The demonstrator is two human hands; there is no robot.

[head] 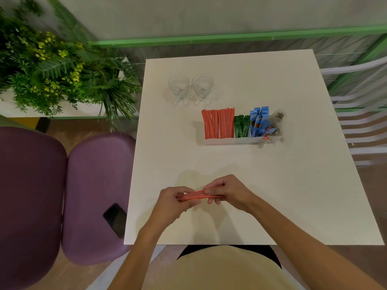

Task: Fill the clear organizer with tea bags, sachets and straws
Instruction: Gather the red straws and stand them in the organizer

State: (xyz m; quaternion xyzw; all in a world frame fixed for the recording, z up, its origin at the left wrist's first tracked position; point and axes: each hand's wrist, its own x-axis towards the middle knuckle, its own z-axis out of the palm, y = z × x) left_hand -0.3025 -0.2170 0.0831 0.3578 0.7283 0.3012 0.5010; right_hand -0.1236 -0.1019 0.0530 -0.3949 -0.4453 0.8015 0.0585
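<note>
The clear organizer [230, 141] stands mid-table, a little right of centre. Its left part holds upright red-striped straws [217, 123], then green sachets [241, 126], blue sachets [258, 122] and tea bags [277, 122] at the right end. Near the table's front, a bundle of red-striped straws [193, 195] lies level between both hands. My left hand [173, 200] grips its left end and my right hand [227, 190] grips its right end, just above the tabletop.
Two empty glass cups [190, 86] stand behind the organizer. The white table [293, 195] has purple chairs [94, 195] at its left, one with a black phone [115, 219] on the seat. Plants [52, 65] fill the far left; white chairs [360, 114] stand right.
</note>
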